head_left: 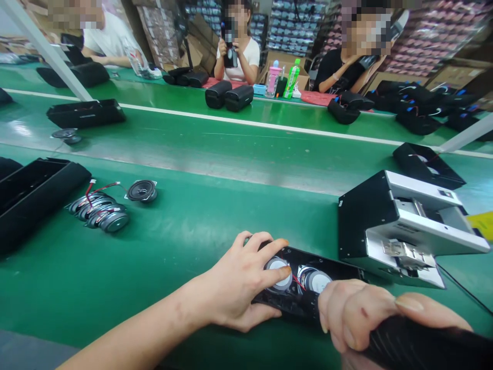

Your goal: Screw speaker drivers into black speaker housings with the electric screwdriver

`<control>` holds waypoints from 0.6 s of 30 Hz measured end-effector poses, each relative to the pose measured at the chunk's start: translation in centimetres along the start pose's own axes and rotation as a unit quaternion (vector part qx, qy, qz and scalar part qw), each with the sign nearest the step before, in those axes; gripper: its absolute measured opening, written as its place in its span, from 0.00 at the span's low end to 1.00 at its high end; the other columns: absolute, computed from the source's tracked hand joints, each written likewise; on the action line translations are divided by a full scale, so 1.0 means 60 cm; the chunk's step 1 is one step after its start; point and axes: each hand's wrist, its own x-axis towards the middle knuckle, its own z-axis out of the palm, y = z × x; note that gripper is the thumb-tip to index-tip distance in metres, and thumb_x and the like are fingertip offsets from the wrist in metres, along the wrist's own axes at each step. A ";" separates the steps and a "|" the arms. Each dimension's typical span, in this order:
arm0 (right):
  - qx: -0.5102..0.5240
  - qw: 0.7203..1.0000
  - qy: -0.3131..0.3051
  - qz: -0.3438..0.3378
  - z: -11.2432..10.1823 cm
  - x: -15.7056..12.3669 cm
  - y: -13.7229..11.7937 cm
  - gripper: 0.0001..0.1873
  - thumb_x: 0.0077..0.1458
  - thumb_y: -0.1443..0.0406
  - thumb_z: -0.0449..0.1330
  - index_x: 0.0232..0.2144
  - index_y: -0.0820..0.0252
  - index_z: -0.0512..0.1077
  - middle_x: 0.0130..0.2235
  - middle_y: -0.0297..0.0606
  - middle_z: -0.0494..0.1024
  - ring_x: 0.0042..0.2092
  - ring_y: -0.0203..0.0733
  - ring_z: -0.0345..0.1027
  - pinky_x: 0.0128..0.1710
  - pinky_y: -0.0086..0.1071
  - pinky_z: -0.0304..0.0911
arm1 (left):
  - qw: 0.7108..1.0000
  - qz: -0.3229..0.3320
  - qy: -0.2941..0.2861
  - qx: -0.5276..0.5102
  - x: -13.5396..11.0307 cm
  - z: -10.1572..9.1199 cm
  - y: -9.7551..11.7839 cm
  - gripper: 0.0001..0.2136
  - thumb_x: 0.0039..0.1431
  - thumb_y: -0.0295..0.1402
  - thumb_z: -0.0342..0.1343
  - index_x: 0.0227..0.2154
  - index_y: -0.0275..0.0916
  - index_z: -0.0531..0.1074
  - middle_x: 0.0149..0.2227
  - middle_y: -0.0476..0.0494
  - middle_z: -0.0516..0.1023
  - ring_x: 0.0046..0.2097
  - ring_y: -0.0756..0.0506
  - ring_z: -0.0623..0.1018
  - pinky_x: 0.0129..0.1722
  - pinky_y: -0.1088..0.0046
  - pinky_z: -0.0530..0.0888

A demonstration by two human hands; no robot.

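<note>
A black speaker housing (335,264) lies open side up on the green bench, with two round speaker drivers (319,281) and red wires inside. My left hand (246,275) grips its left end, thumb along the near side and fingers over the far edge and one driver. Wrapped around a thick black tool, which looks like an electric screwdriver (427,336), is my right hand (362,316). The tool's front end points left into the housing near the drivers; its tip is hard to make out.
Right of the housing stands a black-and-silver screw feeder (389,231). Several loose speaker drivers (103,208) with red wires lie at left, beside a larger open black housing (38,195). Across the green bench, people handle black parts; bottles (292,79) and more housings (239,97) stand there.
</note>
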 end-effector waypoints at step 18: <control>-0.015 0.999 0.028 0.005 0.017 -0.001 0.016 0.34 0.73 0.44 0.52 0.25 0.53 0.85 0.19 0.42 0.78 0.21 0.49 0.73 0.24 0.40 0.71 | 0.999 -0.019 0.029 -0.031 -0.002 0.007 0.005 0.24 0.64 0.45 0.67 0.60 0.44 0.75 0.74 0.35 0.64 0.68 0.27 0.67 0.64 0.37 0.68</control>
